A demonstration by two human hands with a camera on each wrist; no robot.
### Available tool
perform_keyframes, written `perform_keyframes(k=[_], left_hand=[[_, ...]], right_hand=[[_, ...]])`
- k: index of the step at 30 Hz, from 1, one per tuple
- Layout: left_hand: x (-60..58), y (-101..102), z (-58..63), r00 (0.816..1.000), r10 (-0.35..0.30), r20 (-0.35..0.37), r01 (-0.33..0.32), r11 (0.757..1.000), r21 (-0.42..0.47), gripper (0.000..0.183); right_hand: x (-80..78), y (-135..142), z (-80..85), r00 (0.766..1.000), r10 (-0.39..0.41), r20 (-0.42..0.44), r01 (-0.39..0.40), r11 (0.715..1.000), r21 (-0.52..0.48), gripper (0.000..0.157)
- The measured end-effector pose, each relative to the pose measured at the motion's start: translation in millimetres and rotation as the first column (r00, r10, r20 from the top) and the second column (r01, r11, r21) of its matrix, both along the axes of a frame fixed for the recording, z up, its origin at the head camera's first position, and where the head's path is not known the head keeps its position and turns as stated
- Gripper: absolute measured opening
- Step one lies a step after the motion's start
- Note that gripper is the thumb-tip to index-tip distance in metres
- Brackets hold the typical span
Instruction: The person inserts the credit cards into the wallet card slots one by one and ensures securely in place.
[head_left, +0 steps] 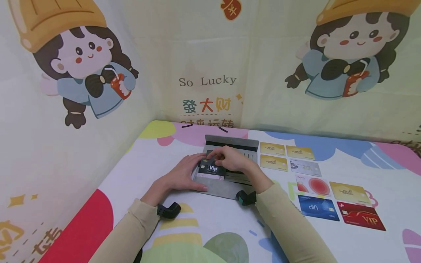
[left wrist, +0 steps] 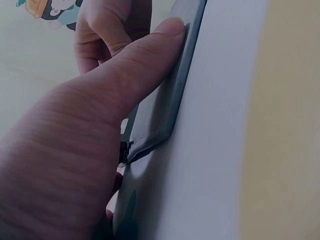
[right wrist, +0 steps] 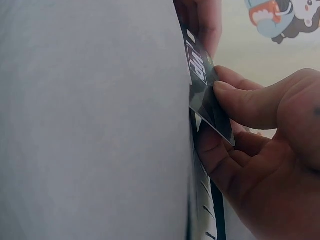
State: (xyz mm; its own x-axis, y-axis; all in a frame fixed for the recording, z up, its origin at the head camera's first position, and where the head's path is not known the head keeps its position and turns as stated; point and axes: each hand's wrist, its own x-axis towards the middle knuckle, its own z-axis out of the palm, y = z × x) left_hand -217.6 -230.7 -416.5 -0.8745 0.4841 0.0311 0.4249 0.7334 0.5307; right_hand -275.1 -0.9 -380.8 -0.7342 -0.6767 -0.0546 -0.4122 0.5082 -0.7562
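Note:
A grey wallet (head_left: 218, 188) lies unfolded on the table, its slotted inside facing up. Over its left part is a black VIP card (head_left: 213, 168), with a pale strip showing along the card's lower edge. My right hand (head_left: 230, 159) pinches this card, thumb on its printed face and fingers behind it, as the right wrist view shows; one end of the card stands up off the wallet. At the wallet's left side, my left hand (head_left: 185, 171) presses down. Its straight thumb (left wrist: 150, 55) lies across the front flap and its fingers reach toward the card's far left corner.
Right of the wallet lie several cards in rows: gold cards (head_left: 272, 148), a silver card (head_left: 305, 167), a white card with red circles (head_left: 312, 185), a blue VIP card (head_left: 318, 208) and a red VIP card (head_left: 361, 216). A printed cloth (head_left: 204, 47) hangs behind the table.

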Motion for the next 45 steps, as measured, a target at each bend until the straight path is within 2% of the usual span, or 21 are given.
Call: perform_keyframes(k=[19, 35, 41, 45], left_hand=[[0.0, -0.9, -0.7, 1.000, -0.002, 0.003, 0.002, 1.000, 0.007, 0.109], [-0.7, 0.6, 0.1, 1.000, -0.020, -0.002, 0.020, 1.000, 0.005, 0.107], [-2.3, -0.8, -0.7, 1.000, -0.025, -0.015, 0.025, 1.000, -0.009, 0.104], [-3.0, -1.3, -0.9, 0.999, -0.034, -0.021, 0.033, 0.999, -0.009, 0.102]], right_hand=[[0.3, -1.9, 1.5, 0.999, 0.030, -0.013, -0.030, 0.998, 0.048, 0.028], [-3.6, 1.0, 0.1, 0.997, 0.080, 0.016, -0.080, 0.997, -0.003, 0.027], [-4.4, -3.0, -0.4, 0.998, 0.061, 0.026, -0.062, 0.998, 0.032, 0.026], [-4.2, -6.2, -0.2, 0.997, 0.078, 0.013, -0.078, 0.995, 0.054, 0.027]])
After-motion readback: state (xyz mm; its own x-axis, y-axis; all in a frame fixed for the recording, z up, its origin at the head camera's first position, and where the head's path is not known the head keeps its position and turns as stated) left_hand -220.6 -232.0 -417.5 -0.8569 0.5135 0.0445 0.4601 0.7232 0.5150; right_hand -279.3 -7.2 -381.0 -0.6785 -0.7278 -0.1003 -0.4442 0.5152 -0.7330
